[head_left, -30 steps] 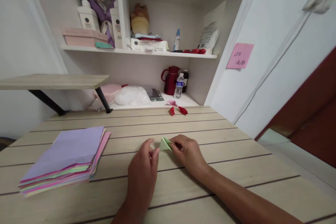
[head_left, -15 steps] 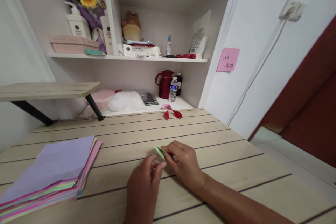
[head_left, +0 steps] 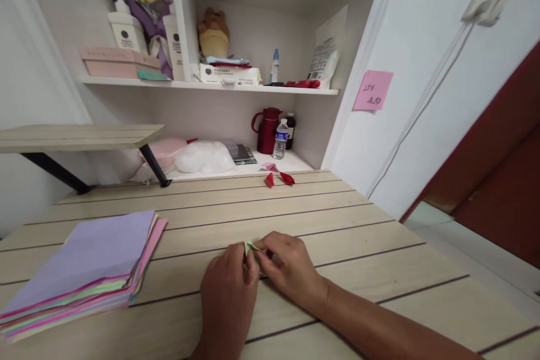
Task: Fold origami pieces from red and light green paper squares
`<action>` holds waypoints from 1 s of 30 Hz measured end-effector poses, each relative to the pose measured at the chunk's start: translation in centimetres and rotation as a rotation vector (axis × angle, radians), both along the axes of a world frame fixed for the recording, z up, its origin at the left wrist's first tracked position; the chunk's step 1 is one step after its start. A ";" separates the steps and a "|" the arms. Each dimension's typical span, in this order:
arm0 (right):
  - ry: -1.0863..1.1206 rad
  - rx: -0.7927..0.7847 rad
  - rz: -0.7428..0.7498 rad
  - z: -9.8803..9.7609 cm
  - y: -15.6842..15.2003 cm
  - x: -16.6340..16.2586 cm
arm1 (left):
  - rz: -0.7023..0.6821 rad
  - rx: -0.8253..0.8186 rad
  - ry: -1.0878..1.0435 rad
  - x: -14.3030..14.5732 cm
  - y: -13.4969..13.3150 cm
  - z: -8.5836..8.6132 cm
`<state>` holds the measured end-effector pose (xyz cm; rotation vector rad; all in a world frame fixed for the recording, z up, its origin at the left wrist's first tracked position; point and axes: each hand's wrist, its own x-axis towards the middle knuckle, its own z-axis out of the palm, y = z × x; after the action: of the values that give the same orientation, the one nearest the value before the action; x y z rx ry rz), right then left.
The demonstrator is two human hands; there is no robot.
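A small folded piece of light green paper [head_left: 251, 247] lies pinched between both my hands, low over the wooden table [head_left: 346, 225]. My left hand [head_left: 228, 292] curls its fingers onto the paper's left side. My right hand [head_left: 289, 270] closes its fingertips on the paper from the right, and most of the paper is hidden by the fingers. A thick stack of coloured paper sheets [head_left: 90, 261], lilac on top, rests to the left of my hands.
Two red folded paper pieces [head_left: 278, 179] and a pink one [head_left: 269, 167] lie at the table's far edge. Behind stand a red jug [head_left: 266, 129], a water bottle [head_left: 280, 139] and shelves with bottles. A raised wooden shelf [head_left: 80, 136] is at left, a pink note [head_left: 373, 90] on the right wall.
My hands have closed tighter together over the green paper, which now shows less. The view shifted slightly.
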<state>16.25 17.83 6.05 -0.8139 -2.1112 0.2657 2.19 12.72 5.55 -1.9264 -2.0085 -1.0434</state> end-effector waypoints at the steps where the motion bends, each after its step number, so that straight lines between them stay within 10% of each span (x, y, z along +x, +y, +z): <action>1: -0.007 -0.020 -0.003 0.0 -0.1 -0.1 | -0.006 -0.001 0.025 0.0 0.0 0.0; 30: -0.302 -0.064 -0.121 -1.0 1.0 0.6 | -0.087 -0.320 0.125 0.2 0.7 0.3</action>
<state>16.87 18.82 5.03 -1.0713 -2.3306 0.1531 2.40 13.39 5.88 -2.1900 -2.1429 -0.6269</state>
